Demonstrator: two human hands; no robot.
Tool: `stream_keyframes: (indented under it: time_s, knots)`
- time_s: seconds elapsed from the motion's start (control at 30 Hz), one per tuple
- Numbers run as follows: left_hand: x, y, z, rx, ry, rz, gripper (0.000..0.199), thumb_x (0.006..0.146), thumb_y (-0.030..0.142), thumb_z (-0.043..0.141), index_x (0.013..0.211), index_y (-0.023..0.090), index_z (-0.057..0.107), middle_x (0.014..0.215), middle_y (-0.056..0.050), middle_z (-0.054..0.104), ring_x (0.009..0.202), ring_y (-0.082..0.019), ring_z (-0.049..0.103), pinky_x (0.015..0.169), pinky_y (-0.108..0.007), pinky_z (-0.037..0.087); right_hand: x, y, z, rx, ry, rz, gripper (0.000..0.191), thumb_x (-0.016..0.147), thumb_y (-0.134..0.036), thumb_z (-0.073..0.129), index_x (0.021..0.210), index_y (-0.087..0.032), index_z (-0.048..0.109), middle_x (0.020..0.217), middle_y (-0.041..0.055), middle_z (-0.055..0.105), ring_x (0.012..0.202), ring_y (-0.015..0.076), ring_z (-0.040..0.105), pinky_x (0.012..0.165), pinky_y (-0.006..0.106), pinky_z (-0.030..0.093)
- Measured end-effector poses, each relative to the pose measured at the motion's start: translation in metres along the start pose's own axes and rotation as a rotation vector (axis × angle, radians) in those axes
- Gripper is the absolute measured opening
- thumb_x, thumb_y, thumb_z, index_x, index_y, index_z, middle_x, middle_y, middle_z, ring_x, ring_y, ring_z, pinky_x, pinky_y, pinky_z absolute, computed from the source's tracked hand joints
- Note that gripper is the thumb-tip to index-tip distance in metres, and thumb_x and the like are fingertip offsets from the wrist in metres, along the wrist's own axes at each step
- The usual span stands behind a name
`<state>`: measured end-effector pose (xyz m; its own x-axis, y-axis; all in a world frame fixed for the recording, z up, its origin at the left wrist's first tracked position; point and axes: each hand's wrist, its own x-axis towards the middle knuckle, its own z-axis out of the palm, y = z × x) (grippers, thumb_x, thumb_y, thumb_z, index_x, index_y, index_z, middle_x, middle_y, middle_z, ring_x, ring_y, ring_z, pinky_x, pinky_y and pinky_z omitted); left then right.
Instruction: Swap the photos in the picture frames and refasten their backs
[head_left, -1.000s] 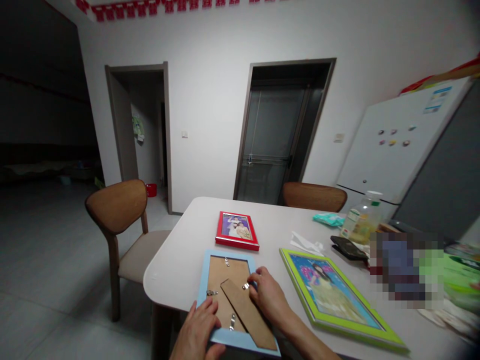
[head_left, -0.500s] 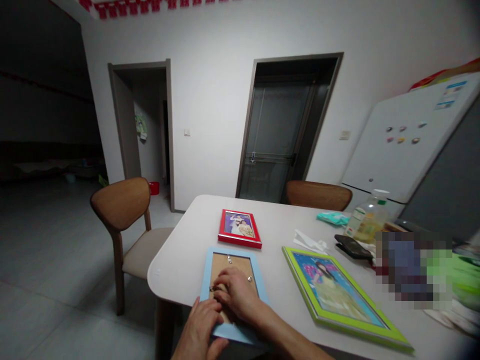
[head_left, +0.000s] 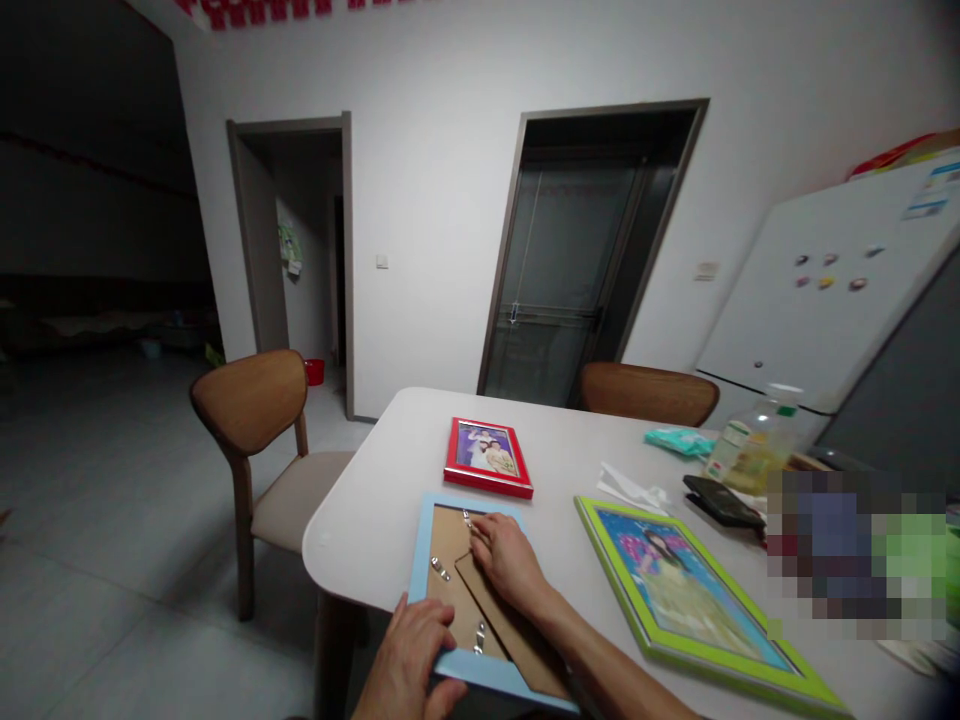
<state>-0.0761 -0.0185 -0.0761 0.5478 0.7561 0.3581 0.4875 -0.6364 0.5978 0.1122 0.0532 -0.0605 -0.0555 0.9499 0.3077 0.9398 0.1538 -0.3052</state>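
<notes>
Blue frame, one; visible clips, three; hands, two.

Frames: three; blue frame under the fingers, red frame beyond, green frame rightward
Metal clips: three visible, one at the fingers
Hands: two
Chairs: two, beyond the fingers
Bottle: one, well right of the fingers
Doorways: two, farther beyond
</notes>
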Motion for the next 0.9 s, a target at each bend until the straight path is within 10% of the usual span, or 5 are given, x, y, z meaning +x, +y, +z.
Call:
stream_keyframes:
  time_s: [0.53, 0.7, 0.9]
  knots:
    - [0.005, -0.002, 0.004, -0.018, 0.006, -0.023, 0.028, 0.059, 0.012, 0.058, 0.085, 0.020, 0.053, 0.107, -0.009, 0.056, 0.106, -0.025, 0.045, 0.096, -0.050, 0.022, -0.003, -0.002, -0.017, 0.047, -0.071, -0.026, 0.039, 0.071, -0.024, 0.045, 0.110, -0.024, 0.050, 0.104, 0.0071, 0.050, 0.096, 0.0196, 0.043, 0.079, 0.031, 0.033]
    - [0.010, 0.003, 0.004, -0.020, 0.036, -0.037, 0.027, 0.060, 0.010, 0.057, 0.084, 0.020, 0.052, 0.106, -0.008, 0.055, 0.104, -0.023, 0.046, 0.096, -0.049, 0.022, -0.046, 0.004, -0.042, 0.308, -0.336, -0.290, 0.024, 0.064, -0.020, 0.053, 0.085, -0.026, 0.064, 0.113, 0.0030, 0.045, 0.105, 0.0182, 0.040, 0.090, 0.030, 0.028]
    - [0.011, 0.007, 0.004, -0.017, 0.032, -0.037, 0.025, 0.060, 0.010, 0.056, 0.083, 0.020, 0.052, 0.106, -0.008, 0.055, 0.104, -0.023, 0.046, 0.097, -0.049, 0.021, -0.054, -0.005, -0.034, 0.329, -0.237, -0.206, 0.009, 0.063, -0.026, 0.059, 0.068, -0.024, 0.066, 0.107, 0.0022, 0.049, 0.103, 0.0186, 0.041, 0.089, 0.031, 0.029]
